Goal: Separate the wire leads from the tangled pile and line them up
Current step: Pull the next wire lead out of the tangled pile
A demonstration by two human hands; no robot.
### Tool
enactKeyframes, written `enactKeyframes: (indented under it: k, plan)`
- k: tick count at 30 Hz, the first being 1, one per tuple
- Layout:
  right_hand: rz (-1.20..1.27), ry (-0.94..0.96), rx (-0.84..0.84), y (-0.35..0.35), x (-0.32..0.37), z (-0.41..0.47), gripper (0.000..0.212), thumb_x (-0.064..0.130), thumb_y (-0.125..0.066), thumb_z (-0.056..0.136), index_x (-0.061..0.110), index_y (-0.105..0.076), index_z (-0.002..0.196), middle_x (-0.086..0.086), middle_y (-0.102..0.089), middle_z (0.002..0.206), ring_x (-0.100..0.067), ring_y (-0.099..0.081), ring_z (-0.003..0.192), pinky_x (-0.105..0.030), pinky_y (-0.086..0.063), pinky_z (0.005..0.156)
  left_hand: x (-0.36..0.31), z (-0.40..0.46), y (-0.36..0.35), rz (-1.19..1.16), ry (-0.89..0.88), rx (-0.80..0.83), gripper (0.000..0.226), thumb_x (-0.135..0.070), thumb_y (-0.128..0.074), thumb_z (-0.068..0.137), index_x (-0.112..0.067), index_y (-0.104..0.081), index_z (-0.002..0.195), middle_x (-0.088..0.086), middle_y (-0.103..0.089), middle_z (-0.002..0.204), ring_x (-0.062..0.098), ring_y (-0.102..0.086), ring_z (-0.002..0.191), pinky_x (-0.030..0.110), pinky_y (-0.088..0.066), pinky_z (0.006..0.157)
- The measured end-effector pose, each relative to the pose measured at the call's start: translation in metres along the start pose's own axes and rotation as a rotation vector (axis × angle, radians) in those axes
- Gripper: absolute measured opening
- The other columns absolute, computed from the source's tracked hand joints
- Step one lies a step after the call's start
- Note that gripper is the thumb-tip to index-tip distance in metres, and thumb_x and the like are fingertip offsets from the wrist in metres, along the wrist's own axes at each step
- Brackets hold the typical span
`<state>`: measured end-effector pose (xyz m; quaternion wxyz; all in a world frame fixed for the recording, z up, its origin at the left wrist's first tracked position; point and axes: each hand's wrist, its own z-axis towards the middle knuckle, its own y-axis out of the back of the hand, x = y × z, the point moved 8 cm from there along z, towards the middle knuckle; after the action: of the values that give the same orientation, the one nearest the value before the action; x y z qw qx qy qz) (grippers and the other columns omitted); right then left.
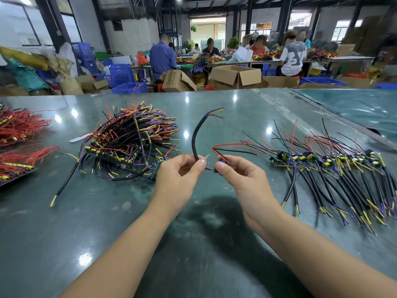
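A tangled pile of wire leads (131,143), black with red, yellow and purple ends, lies left of centre on the green table (86,211). To the right, a row of separated leads (335,168) is spread side by side. Between them I hold one lead above the table. My left hand (182,175) pinches its black cable (197,138), which curves upward to yellow, purple and brown tips. My right hand (236,173) pinches the lead's small blue component end, from which thin red and black wires (234,147) stick out to the right.
Bundles of red wires (19,130) lie at the table's left edge. A single loose lead (66,179) rests in front of the pile. Beyond the table's far edge stand cardboard boxes (236,76), blue crates (122,76) and several seated people at other benches.
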<state>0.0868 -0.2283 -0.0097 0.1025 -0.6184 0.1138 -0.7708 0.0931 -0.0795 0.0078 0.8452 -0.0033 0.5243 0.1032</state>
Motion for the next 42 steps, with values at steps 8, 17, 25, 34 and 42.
enactKeyframes:
  k: [8,17,25,34,42]
  plan:
    - [-0.013,-0.007,-0.023,0.002,-0.003,0.001,0.01,0.004,-0.067,0.084,0.013,-0.068,0.087,0.015,-0.067,0.063,0.007,-0.059,0.059,-0.004,-0.041,0.057,0.002,0.003,0.005,0.189,-0.047,-0.034,0.019,-0.013,-0.069,0.085,-0.028,-0.069,0.073,-0.012,-0.063,0.087,0.005,-0.062,0.083,0.021,-0.05,0.074]
    - [-0.053,0.041,-0.039,0.004,-0.001,0.004,0.01,0.004,-0.068,0.083,0.014,-0.068,0.086,0.013,-0.068,0.065,0.004,-0.06,0.063,-0.006,-0.044,0.062,0.01,-0.002,-0.005,-0.027,0.097,0.035,0.016,-0.011,-0.06,0.091,-0.018,-0.063,0.077,0.001,-0.073,0.07,0.012,-0.07,0.068,0.019,-0.053,0.064]
    - [-0.065,0.055,-0.032,0.002,-0.005,0.005,0.014,0.004,-0.068,0.083,0.018,-0.069,0.083,0.013,-0.07,0.068,0.004,-0.06,0.062,-0.008,-0.045,0.062,0.013,-0.005,-0.004,-0.125,0.199,-0.014,0.016,-0.008,-0.061,0.09,-0.013,-0.064,0.076,0.0,-0.072,0.063,0.008,-0.068,0.062,0.014,-0.05,0.057]
    - [0.019,0.0,-0.059,0.007,-0.012,0.008,0.009,0.009,-0.07,0.083,0.017,-0.071,0.086,0.009,-0.071,0.072,-0.002,-0.064,0.069,-0.014,-0.049,0.063,0.013,-0.006,-0.008,-0.198,0.267,-0.007,0.017,-0.013,-0.062,0.09,-0.01,-0.063,0.073,0.0,-0.067,0.057,0.005,-0.059,0.051,0.014,-0.048,0.054]
    - [0.215,-0.02,-0.06,0.008,-0.013,0.009,0.028,0.023,-0.073,0.066,0.01,-0.069,0.09,0.003,-0.071,0.08,-0.012,-0.065,0.077,-0.022,-0.053,0.073,0.013,-0.012,-0.015,-0.45,0.412,0.048,0.022,-0.022,-0.063,0.088,-0.014,-0.065,0.069,0.001,-0.07,0.062,0.007,-0.066,0.056,0.014,-0.049,0.05]
